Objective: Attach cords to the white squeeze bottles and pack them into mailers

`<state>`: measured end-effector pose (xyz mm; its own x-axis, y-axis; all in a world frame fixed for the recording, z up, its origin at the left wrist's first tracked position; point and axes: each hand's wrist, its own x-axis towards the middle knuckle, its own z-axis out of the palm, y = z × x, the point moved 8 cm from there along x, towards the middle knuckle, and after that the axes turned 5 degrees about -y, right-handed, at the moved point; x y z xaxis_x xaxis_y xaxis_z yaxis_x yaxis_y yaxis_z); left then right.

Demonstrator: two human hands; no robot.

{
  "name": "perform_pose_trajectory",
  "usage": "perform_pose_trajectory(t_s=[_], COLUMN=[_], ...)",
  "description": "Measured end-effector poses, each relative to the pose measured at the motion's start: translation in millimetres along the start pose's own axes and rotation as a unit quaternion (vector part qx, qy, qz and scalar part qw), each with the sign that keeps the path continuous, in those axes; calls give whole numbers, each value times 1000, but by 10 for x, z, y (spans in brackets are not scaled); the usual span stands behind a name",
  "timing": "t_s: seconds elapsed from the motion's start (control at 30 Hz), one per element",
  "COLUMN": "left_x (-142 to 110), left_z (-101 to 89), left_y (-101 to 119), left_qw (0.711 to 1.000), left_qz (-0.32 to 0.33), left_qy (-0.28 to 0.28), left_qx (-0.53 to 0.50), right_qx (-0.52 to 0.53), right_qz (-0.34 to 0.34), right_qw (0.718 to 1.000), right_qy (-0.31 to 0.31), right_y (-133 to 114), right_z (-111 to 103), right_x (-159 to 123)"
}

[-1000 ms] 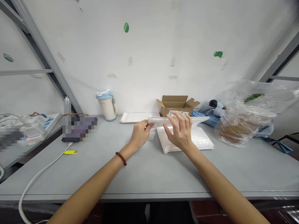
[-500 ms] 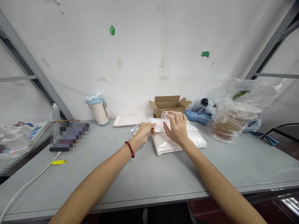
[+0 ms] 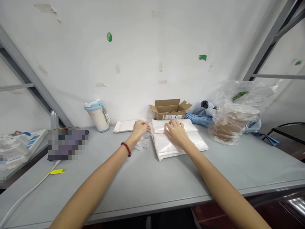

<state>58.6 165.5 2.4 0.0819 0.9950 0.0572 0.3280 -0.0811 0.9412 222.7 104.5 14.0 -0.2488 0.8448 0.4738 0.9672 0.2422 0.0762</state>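
My right hand (image 3: 175,133) lies flat on a white padded package (image 3: 173,126), which rests across the top of a stack of white bubble-lined pouches (image 3: 181,145). My left hand (image 3: 141,128) is curled, with nothing visible in it, just left of the stack. It sits above several small clear plastic pieces (image 3: 143,143) on the grey table (image 3: 152,181) and touches the end of a long white tray (image 3: 125,126). A red bead bracelet (image 3: 126,149) circles my left wrist.
An open cardboard box (image 3: 170,109) stands behind the stack. To the right are blue cloth (image 3: 197,118) and a clear plastic bag holding a round brown item (image 3: 228,130). A lidded cream flask (image 3: 97,117) stands back left, beside a pixelated dark object (image 3: 68,144) and a white cable (image 3: 28,192).
The package held in the air now lies on the stack under my right hand. My left hand has let go and moved left. The view has drifted slightly, and the clear pieces show more.
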Motion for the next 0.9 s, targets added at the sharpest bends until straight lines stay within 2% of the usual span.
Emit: perform_pose_trajectory(t_s=[0.1,0.2,0.4,0.63,0.9], left_x=[93,186,320,313,290], left_z=[-266,-438,-491,-458,-496], left_y=[28,10,-104,-162,-230], left_qw=[991,966,905,858,853], left_qz=[34,55,78,78,89], left_qy=[30,16,-37,-48,-60], left_qx=[126,252,416,505,511], right_qx=[-3,1,9,10,8], right_qz=[-1,0,8,4,9], right_qw=[1000,1000,1000,1000,1000], right_qy=[-8,-7,-11,-1,-7], right_y=[-10,-15,-5,-9,-32], right_z=[-1,-11,-6,-3,-1], right_x=[6,12,9,-6,-22])
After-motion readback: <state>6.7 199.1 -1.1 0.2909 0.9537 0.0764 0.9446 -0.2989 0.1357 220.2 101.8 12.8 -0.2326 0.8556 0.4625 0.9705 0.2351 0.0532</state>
